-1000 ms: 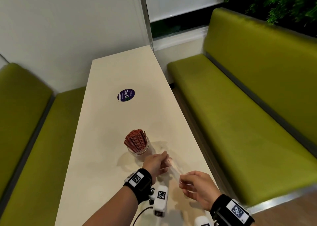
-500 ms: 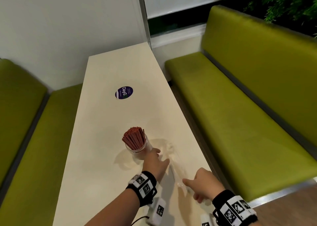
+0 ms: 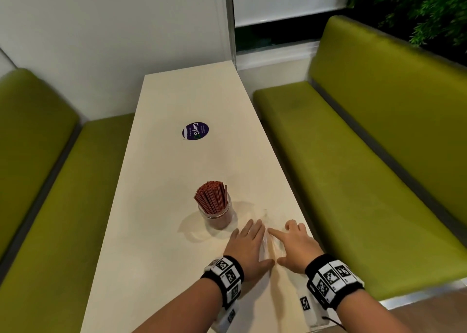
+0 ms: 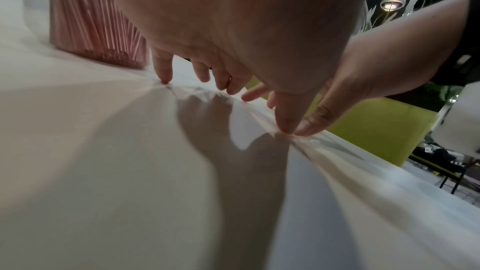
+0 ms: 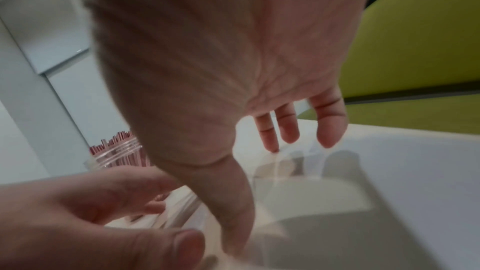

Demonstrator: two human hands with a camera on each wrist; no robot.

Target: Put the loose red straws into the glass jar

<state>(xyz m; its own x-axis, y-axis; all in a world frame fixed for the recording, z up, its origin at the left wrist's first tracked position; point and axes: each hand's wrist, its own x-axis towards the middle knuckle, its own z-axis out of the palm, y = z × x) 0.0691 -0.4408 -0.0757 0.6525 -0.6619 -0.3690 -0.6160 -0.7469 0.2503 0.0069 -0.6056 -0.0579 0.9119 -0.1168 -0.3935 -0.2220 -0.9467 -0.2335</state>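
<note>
Both hands have dropped flat since a second ago: then they held a clear plastic wrapper up between them, now they press it onto the table (image 3: 161,226).

Left hand (image 3: 249,250): fingers straight and spread, palm down on the wrapper (image 3: 267,244), just near-right of the jar. Not gripping, only pressing. In the left wrist view its fingertips (image 4: 287,128) pin the film, creases fanning out from the contact.

Right hand (image 3: 297,249): also flat, fingers extended, index pointing left toward the other hand, thumbs nearly touching. Holds nothing; fingertips (image 5: 270,147) rest on the film.

Glass jar (image 3: 218,216) stands upright near the middle of the table's near half, just far-left of the left hand. Red straws (image 3: 211,198) are packed in it, tips fanning above the rim. No loose straws show on the table in any view, so the task looks finished or nearly so; what remains seems to be dealing with the empty wrapper. Whether a stray straw sits under the hands or the film I cannot tell.

Purple round sticker (image 3: 195,131) sits further up the table. Green benches (image 3: 353,181) run along both sides.

Risks, as a guess:
- left hand is close to the jar; a sideways sweep while smoothing or gathering the film could knock it and spill the straws.
- the film is slippery and see-through; it may slide off the right table edge.
- film dragged under the jar base could tip it.
</note>
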